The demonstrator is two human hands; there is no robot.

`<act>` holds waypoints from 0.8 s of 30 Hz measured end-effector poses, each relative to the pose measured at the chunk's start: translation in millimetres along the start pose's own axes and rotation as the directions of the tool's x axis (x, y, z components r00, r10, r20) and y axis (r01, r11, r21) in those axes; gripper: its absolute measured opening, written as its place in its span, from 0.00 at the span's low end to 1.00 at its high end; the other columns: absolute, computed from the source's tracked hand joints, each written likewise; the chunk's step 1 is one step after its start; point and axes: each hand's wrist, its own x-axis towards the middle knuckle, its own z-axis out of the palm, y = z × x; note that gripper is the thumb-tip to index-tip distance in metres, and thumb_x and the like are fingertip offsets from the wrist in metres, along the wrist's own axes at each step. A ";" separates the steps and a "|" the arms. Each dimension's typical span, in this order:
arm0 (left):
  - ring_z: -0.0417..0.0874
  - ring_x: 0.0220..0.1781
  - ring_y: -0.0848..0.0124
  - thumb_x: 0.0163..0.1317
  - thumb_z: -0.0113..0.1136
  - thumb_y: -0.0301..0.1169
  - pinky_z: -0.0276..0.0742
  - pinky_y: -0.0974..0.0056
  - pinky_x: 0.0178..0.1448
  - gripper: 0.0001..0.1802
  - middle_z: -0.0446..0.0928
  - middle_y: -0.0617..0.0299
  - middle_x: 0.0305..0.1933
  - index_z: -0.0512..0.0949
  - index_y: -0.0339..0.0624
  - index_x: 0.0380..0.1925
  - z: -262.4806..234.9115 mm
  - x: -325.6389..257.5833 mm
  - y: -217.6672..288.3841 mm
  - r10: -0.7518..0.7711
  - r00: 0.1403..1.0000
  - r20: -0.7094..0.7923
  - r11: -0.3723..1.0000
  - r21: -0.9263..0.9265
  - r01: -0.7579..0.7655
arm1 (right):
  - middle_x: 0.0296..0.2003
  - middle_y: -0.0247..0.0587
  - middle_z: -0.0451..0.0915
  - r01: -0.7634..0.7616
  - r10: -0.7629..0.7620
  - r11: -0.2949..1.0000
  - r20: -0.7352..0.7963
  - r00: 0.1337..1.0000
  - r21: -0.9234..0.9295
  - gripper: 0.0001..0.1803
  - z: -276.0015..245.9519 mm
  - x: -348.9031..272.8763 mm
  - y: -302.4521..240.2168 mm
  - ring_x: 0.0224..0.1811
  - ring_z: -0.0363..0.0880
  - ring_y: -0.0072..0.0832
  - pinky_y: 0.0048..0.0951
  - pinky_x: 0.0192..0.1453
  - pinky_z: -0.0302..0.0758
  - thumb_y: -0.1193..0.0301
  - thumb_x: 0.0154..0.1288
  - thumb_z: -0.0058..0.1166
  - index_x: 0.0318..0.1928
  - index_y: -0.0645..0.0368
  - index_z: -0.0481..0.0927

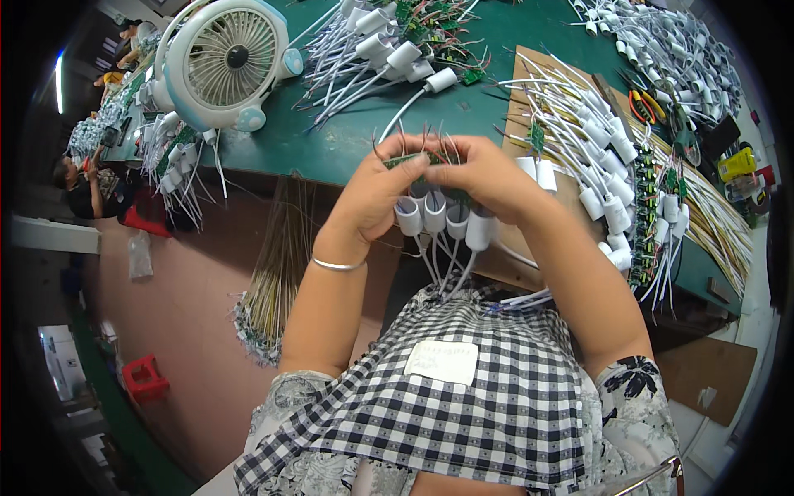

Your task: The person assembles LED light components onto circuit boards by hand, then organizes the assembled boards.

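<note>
In front of my chest, my left hand (pixel 374 188) and my right hand (pixel 481 169) meet over a small bunch of green circuit boards (pixel 404 161). Thumbs and fingers of both hands are closed on the boards. Thin dark and red wires stick up behind the fingertips. Several white open-ended plastic sleeves (pixel 434 213) hang just under my hands, each with a white cable (pixel 455 266) running down toward my lap. Part of the boards is hidden by my fingers. Beyond my hands, a single white sleeve (pixel 441 80) on a cable lies at the edge of a pile.
A white fan (pixel 227 58) stands at the table's far left. Piles of white sleeved cables (pixel 376 50) and a cardboard sheet with more cables (pixel 571 116) cover the green table (pixel 331 149). Pliers with orange handles (pixel 645 107) lie right. A red stool (pixel 145 379) stands on the floor.
</note>
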 end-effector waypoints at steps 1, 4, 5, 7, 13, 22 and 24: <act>0.75 0.51 0.72 0.62 0.56 0.30 0.72 0.66 0.54 0.14 0.74 0.57 0.52 0.73 0.37 0.46 -1.2 2.2 2.0 -0.030 0.999 0.037 0.997 -0.072 0.033 | 0.31 0.32 0.78 0.028 -0.032 0.997 -0.063 0.998 -0.065 0.15 2.8 0.6 -1.5 0.29 0.70 0.16 0.20 0.31 0.68 0.73 0.56 0.58 0.45 0.62 0.78; 0.76 0.50 0.72 0.64 0.53 0.31 0.72 0.67 0.53 0.14 0.75 0.57 0.50 0.72 0.36 0.48 9.9 2.7 5.9 -0.017 0.998 0.058 0.997 -0.069 0.021 | 0.31 0.32 0.78 0.077 -0.082 0.992 -0.047 0.996 -0.095 0.14 -3.1 4.1 0.8 0.31 0.71 0.17 0.22 0.34 0.69 0.73 0.56 0.58 0.45 0.64 0.79; 0.77 0.48 0.72 0.65 0.52 0.31 0.72 0.68 0.52 0.14 0.76 0.57 0.48 0.72 0.34 0.48 13.1 6.4 2.5 0.030 0.999 0.012 0.999 0.011 -0.030 | 0.28 0.32 0.78 0.156 -0.180 0.961 -0.087 0.980 -0.230 0.14 -4.2 8.8 6.1 0.28 0.71 0.17 0.24 0.32 0.69 0.71 0.57 0.58 0.44 0.61 0.80; 0.77 0.47 0.73 0.65 0.51 0.30 0.72 0.69 0.51 0.14 0.77 0.57 0.47 0.73 0.33 0.48 16.4 10.3 -4.5 0.078 0.996 -0.032 0.993 0.094 -0.074 | 0.26 0.33 0.78 0.117 -0.162 0.949 -0.133 0.978 -0.292 0.14 -1.2 15.6 11.4 0.26 0.71 0.19 0.26 0.30 0.69 0.70 0.57 0.57 0.45 0.59 0.80; 0.78 0.42 0.74 0.66 0.49 0.30 0.73 0.73 0.47 0.15 0.78 0.58 0.44 0.73 0.31 0.48 15.7 22.4 -17.1 0.291 0.930 -0.226 0.885 0.433 -0.172 | 0.20 0.35 0.75 0.074 -0.274 0.796 -0.248 0.929 -0.600 0.12 8.2 14.6 5.7 0.20 0.69 0.21 0.27 0.26 0.67 0.66 0.58 0.56 0.40 0.58 0.80; 0.64 0.26 0.88 0.63 0.54 0.31 0.59 0.79 0.28 0.15 0.78 0.69 0.38 0.76 0.39 0.49 21.0 12.0 1.8 0.010 0.992 -0.129 0.990 0.142 0.009 | 0.32 0.31 0.77 0.054 -0.067 0.990 -0.104 0.992 -0.128 0.14 -6.1 4.9 6.1 0.32 0.71 0.16 0.22 0.36 0.69 0.70 0.59 0.55 0.44 0.63 0.76; 0.65 0.26 0.87 0.63 0.54 0.31 0.60 0.79 0.29 0.14 0.78 0.69 0.36 0.76 0.39 0.47 20.4 12.7 1.9 0.031 0.987 -0.155 0.983 0.182 -0.002 | 0.31 0.33 0.78 0.062 -0.078 0.988 -0.110 0.991 -0.141 0.14 -4.5 7.2 5.0 0.31 0.72 0.18 0.23 0.36 0.69 0.69 0.58 0.55 0.43 0.62 0.77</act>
